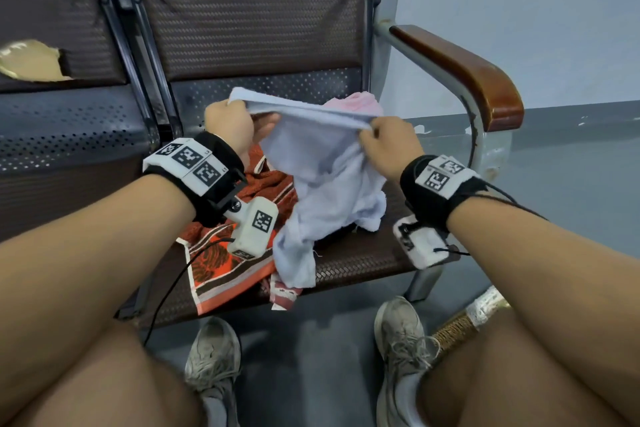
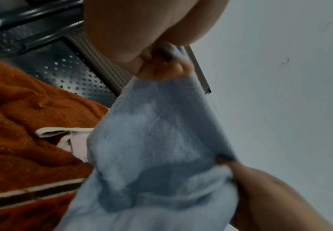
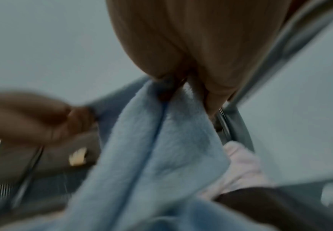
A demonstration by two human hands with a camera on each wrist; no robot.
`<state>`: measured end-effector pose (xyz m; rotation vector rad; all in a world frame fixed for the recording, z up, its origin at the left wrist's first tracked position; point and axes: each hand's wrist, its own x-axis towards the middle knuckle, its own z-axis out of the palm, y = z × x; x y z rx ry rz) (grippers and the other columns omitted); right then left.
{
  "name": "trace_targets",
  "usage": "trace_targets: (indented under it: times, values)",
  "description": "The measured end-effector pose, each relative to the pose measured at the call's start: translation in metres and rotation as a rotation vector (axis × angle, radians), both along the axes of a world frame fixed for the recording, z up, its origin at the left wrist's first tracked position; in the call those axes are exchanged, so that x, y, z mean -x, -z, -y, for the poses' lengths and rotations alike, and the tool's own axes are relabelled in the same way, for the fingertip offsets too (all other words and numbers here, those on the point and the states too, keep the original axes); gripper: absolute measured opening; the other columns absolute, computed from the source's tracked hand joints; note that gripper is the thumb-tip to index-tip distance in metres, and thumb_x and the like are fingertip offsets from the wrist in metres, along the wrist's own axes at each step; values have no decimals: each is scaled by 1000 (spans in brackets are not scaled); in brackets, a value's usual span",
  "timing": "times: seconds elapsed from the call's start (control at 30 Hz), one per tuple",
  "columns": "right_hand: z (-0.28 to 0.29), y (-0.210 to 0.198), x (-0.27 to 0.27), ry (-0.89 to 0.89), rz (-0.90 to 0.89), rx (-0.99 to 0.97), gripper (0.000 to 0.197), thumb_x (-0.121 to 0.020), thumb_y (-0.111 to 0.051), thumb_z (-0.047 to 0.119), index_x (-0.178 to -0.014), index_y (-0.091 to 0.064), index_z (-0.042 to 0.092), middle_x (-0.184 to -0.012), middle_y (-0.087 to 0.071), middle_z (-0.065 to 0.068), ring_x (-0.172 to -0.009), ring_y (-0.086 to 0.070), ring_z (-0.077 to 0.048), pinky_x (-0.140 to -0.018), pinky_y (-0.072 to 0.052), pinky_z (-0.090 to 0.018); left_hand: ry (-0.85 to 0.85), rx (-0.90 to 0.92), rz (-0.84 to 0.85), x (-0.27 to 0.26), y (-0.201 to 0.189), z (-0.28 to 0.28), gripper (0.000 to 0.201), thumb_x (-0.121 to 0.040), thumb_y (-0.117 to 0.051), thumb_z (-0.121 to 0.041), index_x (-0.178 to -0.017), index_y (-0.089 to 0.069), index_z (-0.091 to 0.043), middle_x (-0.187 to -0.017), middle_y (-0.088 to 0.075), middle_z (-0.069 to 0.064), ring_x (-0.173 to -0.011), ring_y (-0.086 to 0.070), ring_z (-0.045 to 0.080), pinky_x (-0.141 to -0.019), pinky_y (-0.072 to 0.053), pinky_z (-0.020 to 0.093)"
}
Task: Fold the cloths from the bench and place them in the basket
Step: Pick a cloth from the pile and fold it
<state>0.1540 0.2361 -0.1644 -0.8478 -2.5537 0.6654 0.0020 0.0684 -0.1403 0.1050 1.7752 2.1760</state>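
Both hands hold a pale blue terry cloth (image 1: pixel 322 170) up above the dark woven-seat worktop (image 1: pixel 363 260). The left hand (image 1: pixel 228 125) and the right hand (image 1: pixel 391 146) each pinch its top edge with curled fingers (image 2: pixel 161 68). Below it lies an orange patterned towel (image 1: pixel 221 263); behind it, a pink cloth (image 1: pixel 353 102).

- bench (image 1: pixel 363 263): dark woven seat, perforated metal back, wooden armrest (image 1: pixel 460 73) (right end)
- on seat: orange patterned cloth (image 1: pixel 221 267) overhanging the front edge, pink cloth (image 1: pixel 360 102) at the back
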Motion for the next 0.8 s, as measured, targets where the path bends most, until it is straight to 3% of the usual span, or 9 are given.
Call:
trace_targets:
  times: [0.07,0.13,0.23,0.33,0.43,0.53,0.63,0.73,0.8]
  values:
    - [-4,3,-8,-100,247,-187,18,-89,-57,19,-85,-70,7,-83,-63,-11,-82,-61,-33,-69,-46,-33,-57,-50,59,3,0,4,26,-98,-36,-2,-85,-58,-5,-74,-65,10,-54,-65,19,-48,-53,26]
    - [-8,4,-15,-108,355,-181,15,-88,-59,18,-82,-70,9,-79,-60,-9,-81,-61,-33,-65,-40,-29,-115,-44,86,10,2,6,22,-99,-38,-5,-86,-56,-6,-71,-57,11,-45,-56,17,-41,-45,22]
    - [-15,6,-19,-59,288,-55,30,-93,-52,19,-72,-65,3,-67,-55,-12,-73,-56,-32,-64,-35,-28,-89,63,59,18,6,8,23,-97,-45,-13,-76,-53,-11,-58,-45,5,-29,-37,10,-40,-28,15]
    - [-20,11,-23,-55,220,121,43,-100,-42,16,-58,-39,11,-63,-44,-10,-67,-44,-26,-63,-30,-29,15,235,-4,26,16,15,24,-84,-61,-6,-64,-53,-16,-44,-43,-2,-32,-32,10,-42,-22,20]
    - [-25,14,-28,-50,168,204,44,-99,-45,16,-57,-31,15,-56,-33,-4,-54,-32,-20,-51,-27,-31,71,352,-49,33,25,21,22,-78,-60,-4,-62,-52,-17,-52,-42,1,-41,-31,15,-44,-20,23]
    - [-27,13,-27,-12,130,102,53,-98,-51,31,-51,-33,14,-49,-34,-3,-49,-35,-20,-50,-26,-32,14,467,-172,40,29,28,16,-82,-51,-13,-84,-65,-5,-74,-59,18,-61,-58,32,-49,-43,34]
    - [-27,9,-24,0,142,-57,61,-98,-52,41,-46,-39,11,-45,-41,-6,-47,-42,-21,-47,-28,-28,-52,495,-157,53,32,36,28,-91,-46,-11,-101,-67,3,-98,-65,22,-98,-67,41,-83,-58,51]
    - [-26,12,-26,-162,267,-114,42,-93,-60,29,-58,-55,6,-58,-50,-11,-61,-50,-29,-53,-28,-34,-53,369,-68,58,29,41,23,-91,-48,-4,-73,-62,-10,-74,-58,14,-62,-57,26,-49,-47,25]
    - [-26,13,-29,-199,312,-111,39,-92,-64,30,-62,-59,6,-60,-52,-10,-63,-50,-27,-55,-28,-34,-6,343,-58,60,26,45,20,-90,-56,-7,-72,-61,-16,-62,-50,3,-46,-44,16,-36,-34,16]
